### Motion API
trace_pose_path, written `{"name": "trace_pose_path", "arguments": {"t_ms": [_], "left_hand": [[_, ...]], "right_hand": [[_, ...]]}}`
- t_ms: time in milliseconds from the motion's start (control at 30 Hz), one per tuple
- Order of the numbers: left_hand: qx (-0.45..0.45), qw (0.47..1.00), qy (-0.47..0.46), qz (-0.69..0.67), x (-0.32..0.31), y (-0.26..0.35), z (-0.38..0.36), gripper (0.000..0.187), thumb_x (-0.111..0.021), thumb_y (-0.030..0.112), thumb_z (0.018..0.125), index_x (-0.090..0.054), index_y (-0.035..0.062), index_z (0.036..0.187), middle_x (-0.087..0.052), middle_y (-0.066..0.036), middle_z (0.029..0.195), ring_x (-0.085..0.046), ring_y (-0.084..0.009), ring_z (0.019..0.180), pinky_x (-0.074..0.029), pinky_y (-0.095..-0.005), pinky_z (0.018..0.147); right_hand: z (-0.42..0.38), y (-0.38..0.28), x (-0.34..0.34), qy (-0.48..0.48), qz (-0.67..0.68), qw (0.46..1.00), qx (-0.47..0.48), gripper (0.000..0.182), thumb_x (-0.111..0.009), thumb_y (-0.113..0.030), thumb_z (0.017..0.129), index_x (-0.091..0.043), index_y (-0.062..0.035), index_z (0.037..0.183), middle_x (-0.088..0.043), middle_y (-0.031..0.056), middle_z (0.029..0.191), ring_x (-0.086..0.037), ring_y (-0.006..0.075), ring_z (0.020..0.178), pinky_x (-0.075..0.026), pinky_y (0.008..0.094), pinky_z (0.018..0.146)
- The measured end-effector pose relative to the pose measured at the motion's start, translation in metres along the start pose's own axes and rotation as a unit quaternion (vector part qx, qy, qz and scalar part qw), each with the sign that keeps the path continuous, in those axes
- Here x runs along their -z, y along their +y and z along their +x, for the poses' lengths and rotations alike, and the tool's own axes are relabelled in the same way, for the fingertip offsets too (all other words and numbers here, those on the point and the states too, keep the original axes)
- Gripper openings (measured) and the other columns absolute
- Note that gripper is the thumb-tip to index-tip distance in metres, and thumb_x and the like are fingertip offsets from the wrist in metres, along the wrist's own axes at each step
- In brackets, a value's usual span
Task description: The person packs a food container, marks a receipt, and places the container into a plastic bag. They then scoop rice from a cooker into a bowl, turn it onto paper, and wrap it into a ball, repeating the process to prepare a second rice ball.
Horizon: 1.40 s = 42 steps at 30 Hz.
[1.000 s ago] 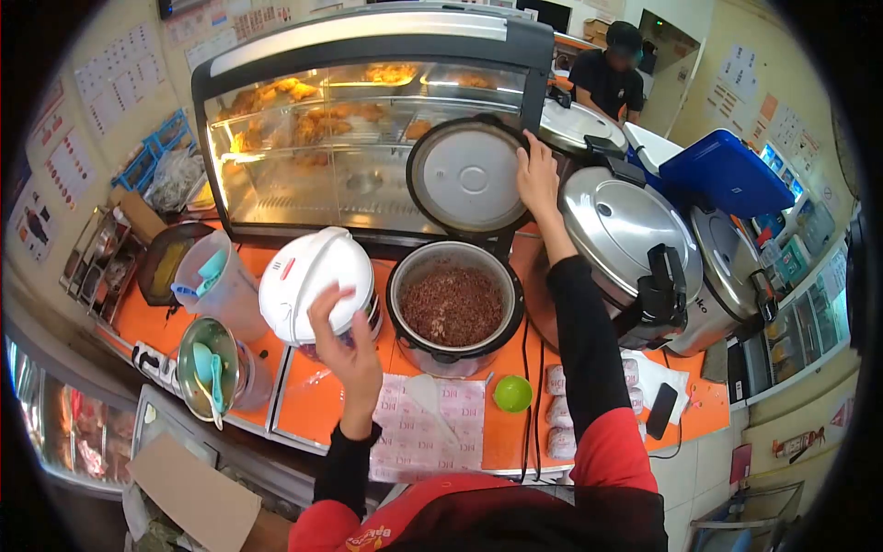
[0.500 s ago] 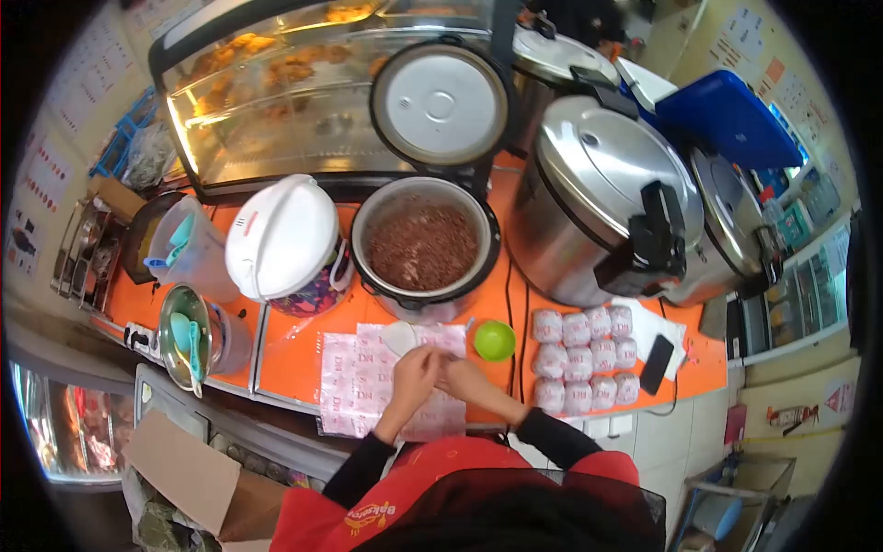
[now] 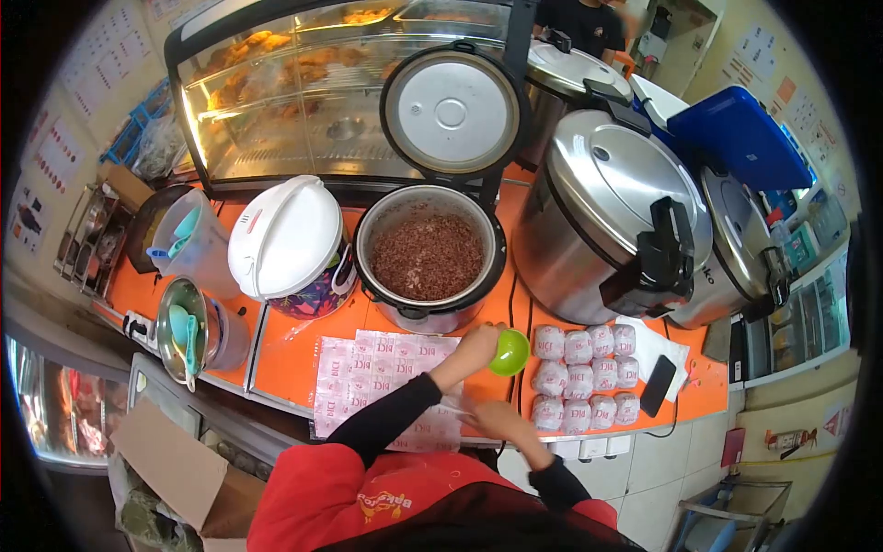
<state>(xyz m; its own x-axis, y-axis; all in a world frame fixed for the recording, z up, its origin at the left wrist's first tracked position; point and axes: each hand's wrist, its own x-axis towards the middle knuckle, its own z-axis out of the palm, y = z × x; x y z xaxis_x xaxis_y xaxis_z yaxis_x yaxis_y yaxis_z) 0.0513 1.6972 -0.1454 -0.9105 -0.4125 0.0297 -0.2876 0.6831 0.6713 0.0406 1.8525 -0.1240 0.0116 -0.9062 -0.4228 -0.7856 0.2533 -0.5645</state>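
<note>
My left hand [image 3: 474, 356] reaches across the printed wrapping paper and grips the left rim of a small green bowl [image 3: 510, 353]. Lower down, my right hand [image 3: 501, 421] is at the right edge of the paper sheets [image 3: 345, 391], fingers bent towards a blurred whitish thing that I cannot make out. Pink "RICE" lettering covers the sheets, which lie flat at the counter's front. Behind them stands an open cooker pot [image 3: 428, 315] of reddish-brown rice [image 3: 426, 258]. Right of the bowl sit rows of wrapped rice packs [image 3: 578, 379].
A white-lidded patterned container [image 3: 285, 239] stands left of the pot, near tubs with utensils [image 3: 189, 331]. Large steel cookers [image 3: 589, 212] fill the right. A phone [image 3: 656, 385] lies beside the packs. Behind is a glass food display [image 3: 303, 110]; a person [image 3: 581, 26] is at the back.
My hands, together over the paper before, have parted. The left has moved up and right to the green bowl, the right lower right. The white scoop on the paper is no longer visible there.
</note>
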Motion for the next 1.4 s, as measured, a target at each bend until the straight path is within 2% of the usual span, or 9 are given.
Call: {"name": "trace_pose_path", "arguments": {"t_ms": [67,267,400,500,600,800,1100,1333,1400], "left_hand": [[0.020,0.992,-0.005,-0.122,0.056,0.032,-0.022,0.035,-0.047,-0.001,0.076,-0.057,0.0028,0.110,-0.063,-0.019,0.093,-0.063,-0.0294,0.085,-0.051,-0.0366,0.072],[0.060,0.817,0.085,-0.567,0.130,0.011,-0.109,0.039,-0.041,0.021,0.089,-0.052,-0.0018,0.118,-0.061,-0.010,0.106,-0.059,-0.0195,0.095,-0.045,-0.0282,0.086],[0.276,0.608,0.065,-0.742,0.151,0.003,-0.128,0.055,-0.031,0.042,0.091,-0.047,-0.0001,0.123,-0.058,-0.016,0.113,-0.057,-0.0261,0.105,-0.045,-0.0373,0.090],[0.222,0.535,0.034,-0.815,0.127,-0.019,-0.126,0.061,-0.027,0.049,0.092,-0.048,0.0014,0.122,-0.058,-0.015,0.114,-0.057,-0.0258,0.104,-0.045,-0.0383,0.090],[0.209,0.556,0.129,-0.794,0.117,-0.010,-0.121,0.055,-0.030,0.047,0.091,-0.051,0.0039,0.118,-0.059,-0.012,0.112,-0.058,-0.0236,0.101,-0.046,-0.0385,0.088],[0.158,0.474,0.154,-0.852,0.105,-0.015,-0.112,0.049,-0.031,0.044,0.094,-0.053,0.0053,0.114,-0.061,-0.007,0.107,-0.058,-0.0174,0.100,-0.044,-0.0328,0.088],[0.114,0.483,0.161,-0.853,0.108,-0.007,-0.112,0.047,-0.033,0.045,0.092,-0.055,0.0072,0.110,-0.061,-0.006,0.105,-0.058,-0.0166,0.098,-0.045,-0.0327,0.087],[0.118,0.445,0.180,-0.869,0.100,-0.017,-0.116,0.047,-0.034,0.046,0.092,-0.053,0.0072,0.111,-0.060,-0.006,0.105,-0.058,-0.0172,0.098,-0.045,-0.0321,0.086],[0.120,0.432,0.197,-0.872,0.100,-0.017,-0.114,0.046,-0.034,0.045,0.092,-0.053,0.0074,0.111,-0.060,-0.006,0.105,-0.057,-0.0175,0.098,-0.045,-0.0323,0.086]], "right_hand": [[-0.035,0.016,0.039,-0.100,0.035,0.993,-0.048,0.035,-0.045,-0.036,0.090,-0.056,-0.0089,0.109,-0.063,0.0174,0.092,-0.061,0.0357,0.081,-0.046,0.0451,0.070],[-0.099,-0.039,0.192,0.180,0.067,0.976,-0.106,0.022,-0.048,-0.013,0.087,-0.057,-0.0050,0.106,-0.062,0.0131,0.070,-0.064,0.0268,0.068,-0.048,0.0373,0.062],[0.015,-0.085,0.237,0.291,-0.349,0.891,-0.006,0.014,-0.054,-0.015,0.081,-0.061,-0.0066,0.089,-0.064,0.0141,0.069,-0.064,0.0277,0.064,-0.050,0.0374,0.058],[0.141,-0.081,0.247,0.209,-0.451,0.861,-0.105,0.012,-0.057,-0.015,0.074,-0.068,-0.0103,0.071,-0.066,0.0074,0.072,-0.065,0.0228,0.068,-0.051,0.0327,0.061],[0.208,-0.060,0.235,0.206,-0.552,0.808,-0.026,0.012,-0.058,-0.016,0.074,-0.070,-0.0134,0.072,-0.066,0.0066,0.070,-0.065,0.0211,0.067,-0.049,0.0320,0.059],[0.251,-0.058,0.229,0.186,-0.599,0.775,0.069,0.013,-0.059,-0.016,0.074,-0.069,-0.0132,0.068,-0.066,0.0054,0.069,-0.065,0.0198,0.069,-0.047,0.0325,0.057],[0.172,-0.067,0.213,0.049,-0.642,0.745,0.172,0.015,-0.056,-0.015,0.075,-0.068,-0.0113,0.067,-0.065,0.0047,0.064,-0.065,0.0195,0.063,-0.049,0.0324,0.056],[0.210,-0.070,0.256,0.165,-0.616,0.770,-0.015,0.011,-0.060,-0.018,0.071,-0.068,-0.0123,0.067,-0.065,0.0072,0.065,-0.066,0.0211,0.064,-0.049,0.0330,0.052],[0.238,-0.060,0.249,0.159,-0.594,0.786,0.063,0.011,-0.061,-0.018,0.069,-0.067,-0.0107,0.065,-0.065,0.0091,0.066,-0.065,0.0227,0.063,-0.050,0.0341,0.053]]}}
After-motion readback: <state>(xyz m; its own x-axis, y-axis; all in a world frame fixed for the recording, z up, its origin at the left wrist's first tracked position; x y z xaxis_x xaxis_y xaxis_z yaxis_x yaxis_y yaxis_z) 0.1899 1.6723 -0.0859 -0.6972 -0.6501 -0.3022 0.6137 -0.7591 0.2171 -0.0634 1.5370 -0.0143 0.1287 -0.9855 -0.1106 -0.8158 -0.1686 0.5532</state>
